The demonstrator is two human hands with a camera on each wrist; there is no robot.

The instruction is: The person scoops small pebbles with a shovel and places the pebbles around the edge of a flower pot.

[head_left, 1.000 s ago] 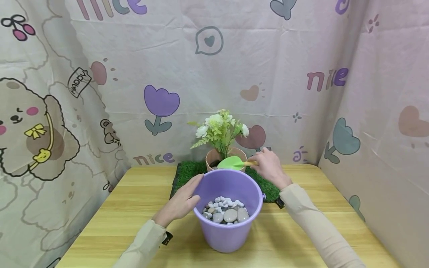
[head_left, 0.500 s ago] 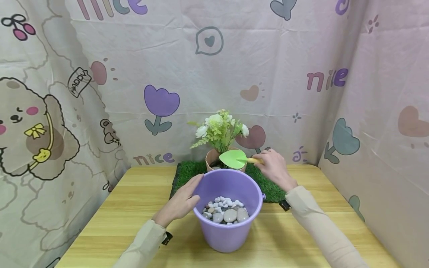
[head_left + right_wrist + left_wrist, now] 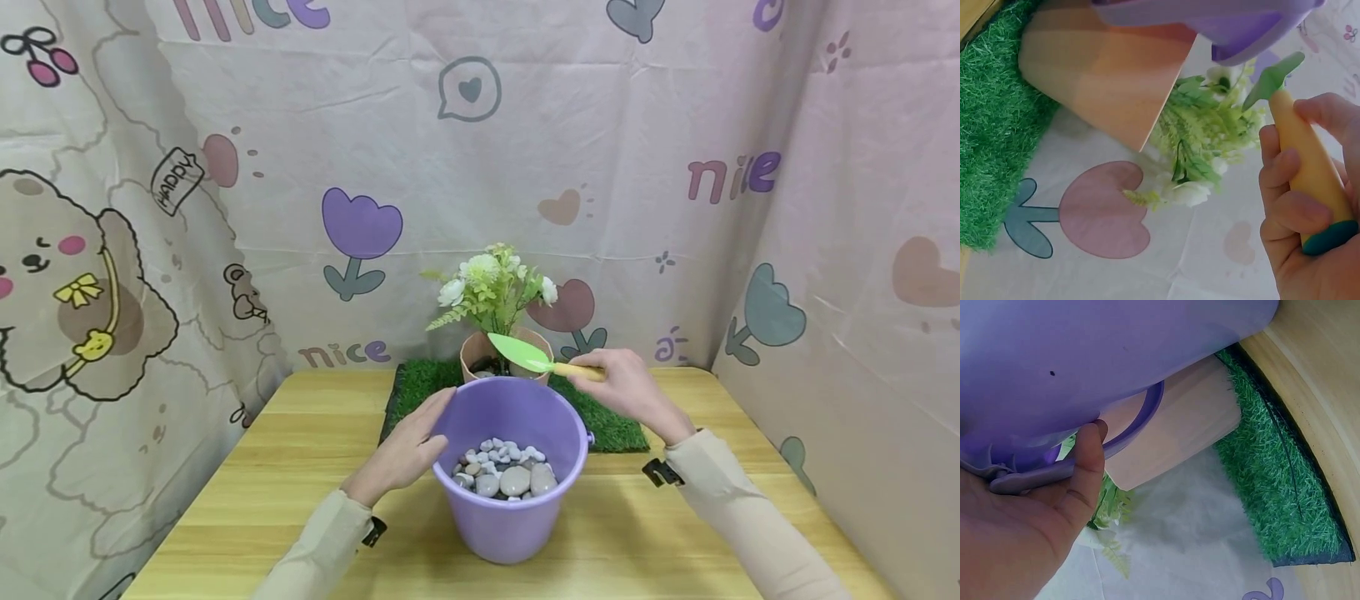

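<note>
A purple bucket (image 3: 504, 533) stands near the front of the table, with white pebbles (image 3: 502, 454) and larger grey stones (image 3: 515, 481) inside. My left hand (image 3: 401, 450) holds its left rim; in the left wrist view a finger crosses the bucket's handle (image 3: 1141, 415) and touches the wall. My right hand (image 3: 633, 392) grips the yellow handle of a small garden trowel (image 3: 525, 354), also seen in the right wrist view (image 3: 1310, 162). Its tilted green blade shows no stones on it. Behind the blade is a peach flowerpot (image 3: 474, 354), dark inside, with white flowers and leaves (image 3: 491, 287).
A square of artificial grass (image 3: 427, 387) lies under the flowerpot at the back of the wooden table (image 3: 300, 467). Printed cloth (image 3: 480, 167) hangs behind and along both sides. The bucket hides the pot's lower part in the head view.
My right hand has moved to the right and slightly down, and the trowel's blade has turned to a narrower, tilted view. My left hand and the bucket stay in place.
</note>
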